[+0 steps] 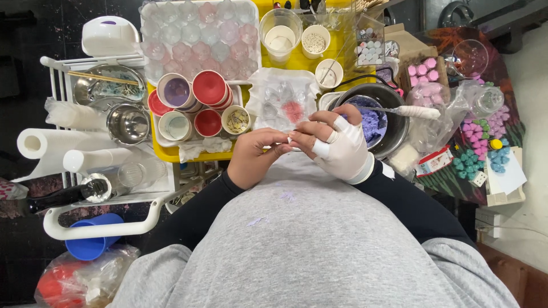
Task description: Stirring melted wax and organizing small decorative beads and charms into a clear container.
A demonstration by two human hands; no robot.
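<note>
My left hand (256,155) and my right hand (334,142) meet over my lap, fingertips pinching a small white piece (290,140) between them. The right hand wears a white bandage or partial glove with taped fingers. Just beyond the fingers lies a white paper towel (281,97) with clear moulded pieces and a red one. A dark pot (394,122) with purple wax-like lumps and a white-handled tool (419,112) sits right of my right hand.
A yellow tray (162,153) holds red and white cups, paper cups and a clear mould sheet (200,37). A white trolley (103,225) at left carries steel bowls, paper rolls and a blue cup. Coloured small shapes lie at right on a patterned cloth.
</note>
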